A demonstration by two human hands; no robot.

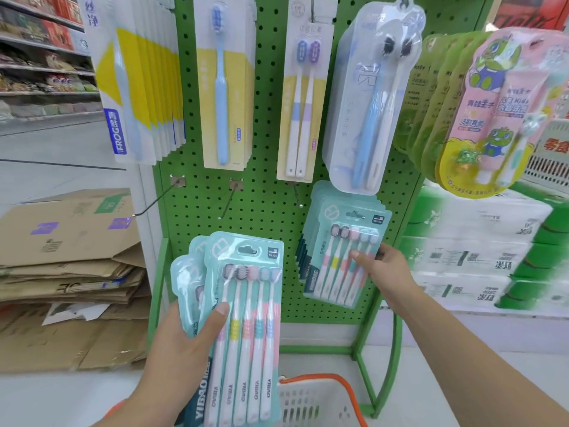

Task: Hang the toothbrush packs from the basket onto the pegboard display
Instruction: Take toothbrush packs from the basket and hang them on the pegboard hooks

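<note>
My left hand (pixel 181 343) grips a fanned stack of teal toothbrush packs (pixel 246 318), each with several brushes, held in front of the lower green pegboard (pixel 268 195). My right hand (pixel 381 266) pinches the lower right edge of the front teal pack (pixel 341 257) in a bunch hanging on a peg at the board's lower right. Three bare hooks (pixel 228 198) stick out of the board to the left of that bunch. The white basket with an orange rim (pixel 317 399) stands on the floor under my hands; its inside is mostly hidden.
Other toothbrush packs fill the upper pegs (pixel 224 84). Green and pink kids' packs (pixel 492 112) hang at the right. Flattened cardboard boxes (pixel 70 260) are stacked at the left, and tissue packs (pixel 480 257) are piled at the right. The green stand's frame (pixel 385 349) surrounds the basket.
</note>
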